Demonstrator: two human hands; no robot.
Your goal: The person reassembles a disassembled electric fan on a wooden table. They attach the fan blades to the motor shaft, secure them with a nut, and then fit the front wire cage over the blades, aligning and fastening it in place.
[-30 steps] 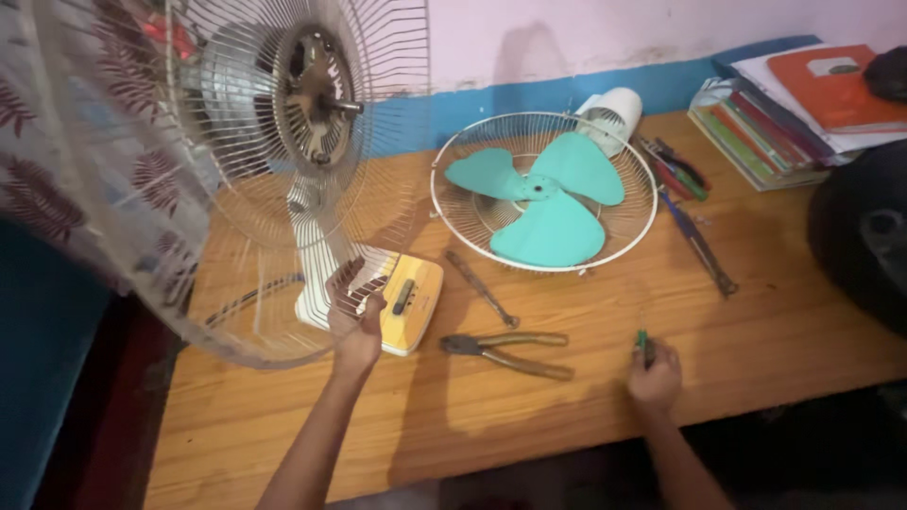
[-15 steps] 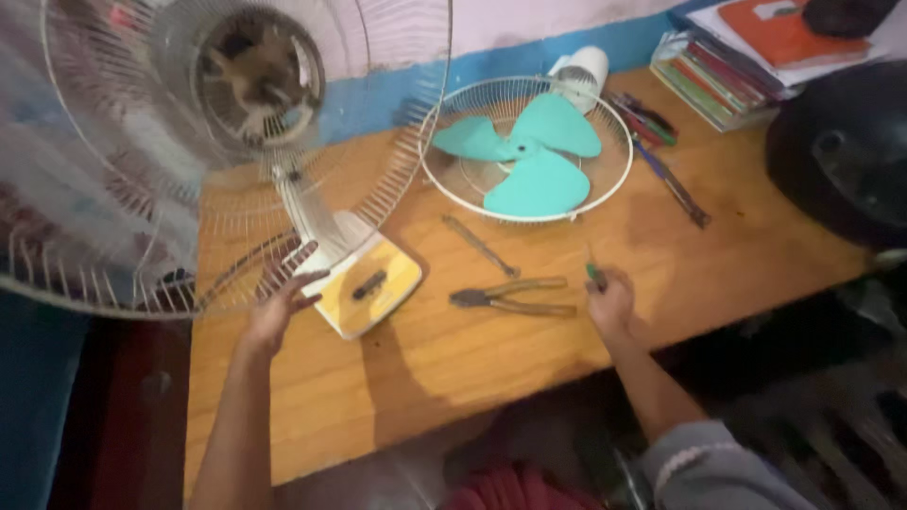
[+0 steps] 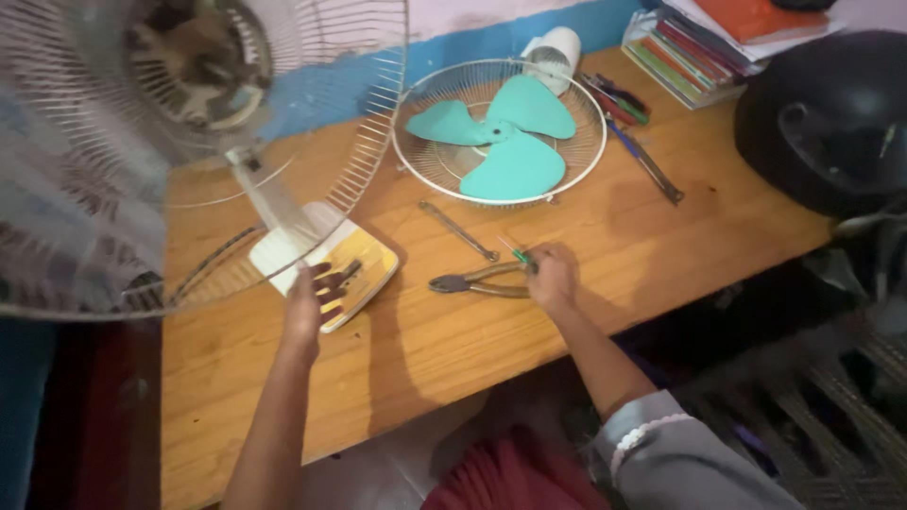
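My left hand (image 3: 310, 300) rests with spread fingers on the yellow and white base (image 3: 326, 260) of a table fan whose wire rear guard (image 3: 198, 142) and bare motor (image 3: 194, 52) fill the upper left. My right hand (image 3: 551, 277) grips a small green-handled screwdriver (image 3: 519, 255) just above a pair of pliers (image 3: 472, 280) lying on the wooden table (image 3: 453, 349). Behind them the fan's front guard (image 3: 499, 132) lies flat with the teal three-blade propeller (image 3: 505, 137) resting in it.
A thin metal wrench (image 3: 458, 230) lies between the base and the pliers. A white cap (image 3: 553, 49), pens (image 3: 614, 97), a long tool (image 3: 647, 162) and stacked books (image 3: 699, 47) sit at the back right. A black helmet (image 3: 831, 118) occupies the right edge.
My right hand with the screwdriver has moved left, over the pliers' handles. My left hand has shifted from the wire guard onto the fan base. The view has swung down and right.
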